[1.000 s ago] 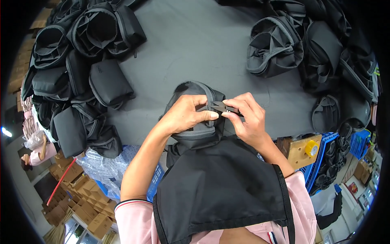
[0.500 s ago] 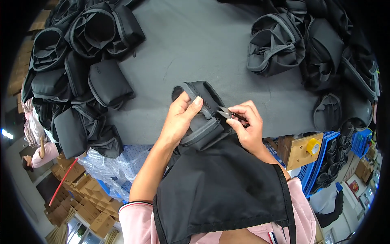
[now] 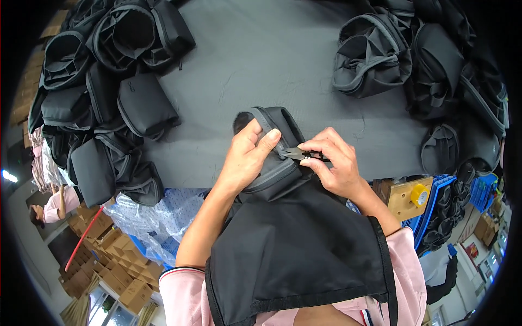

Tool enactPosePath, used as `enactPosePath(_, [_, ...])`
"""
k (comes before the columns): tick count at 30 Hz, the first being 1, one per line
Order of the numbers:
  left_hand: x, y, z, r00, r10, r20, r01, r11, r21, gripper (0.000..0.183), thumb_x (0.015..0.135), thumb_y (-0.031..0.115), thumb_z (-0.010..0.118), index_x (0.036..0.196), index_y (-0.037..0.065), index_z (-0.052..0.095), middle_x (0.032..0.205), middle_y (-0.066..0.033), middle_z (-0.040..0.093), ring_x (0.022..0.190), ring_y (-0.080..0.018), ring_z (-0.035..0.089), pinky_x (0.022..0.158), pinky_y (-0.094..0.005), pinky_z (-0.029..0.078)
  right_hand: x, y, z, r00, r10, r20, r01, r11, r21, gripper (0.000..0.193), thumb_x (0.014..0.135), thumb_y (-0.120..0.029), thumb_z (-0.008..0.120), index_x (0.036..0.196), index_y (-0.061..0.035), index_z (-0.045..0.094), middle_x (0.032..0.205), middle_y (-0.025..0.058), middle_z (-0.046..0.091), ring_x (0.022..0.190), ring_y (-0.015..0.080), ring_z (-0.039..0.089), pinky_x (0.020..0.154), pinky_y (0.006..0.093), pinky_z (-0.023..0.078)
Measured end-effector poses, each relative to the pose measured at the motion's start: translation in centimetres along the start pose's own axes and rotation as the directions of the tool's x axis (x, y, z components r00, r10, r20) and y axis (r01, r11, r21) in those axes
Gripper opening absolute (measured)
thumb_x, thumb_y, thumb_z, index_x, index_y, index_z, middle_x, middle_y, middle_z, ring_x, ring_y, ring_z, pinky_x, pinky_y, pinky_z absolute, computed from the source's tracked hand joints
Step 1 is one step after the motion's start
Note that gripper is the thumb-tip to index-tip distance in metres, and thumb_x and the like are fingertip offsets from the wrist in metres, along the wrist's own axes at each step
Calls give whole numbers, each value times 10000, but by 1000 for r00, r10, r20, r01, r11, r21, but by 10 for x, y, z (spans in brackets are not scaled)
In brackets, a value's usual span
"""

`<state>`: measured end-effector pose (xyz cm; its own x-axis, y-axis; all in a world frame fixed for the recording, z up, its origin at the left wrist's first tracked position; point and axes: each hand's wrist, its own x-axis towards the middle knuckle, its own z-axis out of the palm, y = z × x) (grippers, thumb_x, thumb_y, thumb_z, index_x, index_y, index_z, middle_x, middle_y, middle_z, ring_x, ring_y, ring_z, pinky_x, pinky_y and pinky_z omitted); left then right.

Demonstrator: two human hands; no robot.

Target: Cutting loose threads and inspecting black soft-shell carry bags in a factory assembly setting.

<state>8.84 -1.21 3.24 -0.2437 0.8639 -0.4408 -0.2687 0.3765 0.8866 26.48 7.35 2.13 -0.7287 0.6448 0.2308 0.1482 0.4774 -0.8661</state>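
Observation:
A black zippered pouch (image 3: 277,176) with grey edging is held at the near edge of the table, its mouth gaping. My left hand (image 3: 247,155) grips its edging, thumb on top and fingers tucked inside the opening. In my right hand (image 3: 334,163) is a pair of thread snips (image 3: 296,154) with black handles. The snips' blades touch the pouch's zipper edge near its corner, close together; whether a thread lies between them is too small to see.
Several black pouches (image 3: 144,106) are heaped on the dark table (image 3: 261,65) at the left, and another heap (image 3: 372,57) lies at the right. Beyond the near edge are plastic wrap (image 3: 147,223), a wooden board (image 3: 405,198) with yellow tape (image 3: 418,194), and cardboard boxes (image 3: 117,255). Another person (image 3: 57,206) is far left.
The snips have moved left and slightly down onto the pouch's zipper edge, and their blades have come together. My left hand and the pouch have shifted slightly right.

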Motion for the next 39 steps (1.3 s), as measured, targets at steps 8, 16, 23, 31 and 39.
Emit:
enactPosePath(8, [5,0,4,1000,5,18,-5,1000,-1,290,924,231,542,1068,-20,534,925,-23,578,871,-85,502,790,-252,422,3,1,-3,997,-79,-17,77,993,-92,202,669,-55,718,851,-43,630,735,56,566,594,195,564,514,301,437])
enactPosePath(16, [3,12,1,998,-65,0,65,997,-34,319,934,304,521,1035,2,542,904,-3,571,848,-70,498,767,-238,423,6,-13,-3,997,45,-62,-45,999,-3,180,659,-10,712,823,-24,639,709,77,574,593,217,542,537,302,441])
enactPosePath(23, [-12,12,-23,955,218,201,-25,736,-676,366,962,315,431,1147,18,541,1150,-90,579,1067,-188,535,946,-340,400,-2,-43,-38,954,-55,-293,117,973,199,266,690,-14,686,939,-7,593,822,79,521,608,128,455,550,237,389])
enactPosePath(31, [21,51,-45,962,-177,-210,55,872,-486,401,940,357,465,1158,31,549,1155,-83,584,1070,-208,539,975,-376,387,3,-11,-15,891,422,-170,-343,869,357,146,762,65,631,881,-7,586,719,-23,418,591,31,370,525,174,329])
enactPosePath(39, [89,245,-179,643,669,-374,-718,696,10,342,950,238,444,1201,12,500,1208,-104,556,1120,-182,501,1012,-369,336,9,-11,6,908,418,24,-399,846,354,38,829,-10,609,865,1,609,656,-26,534,549,30,418,495,196,340])
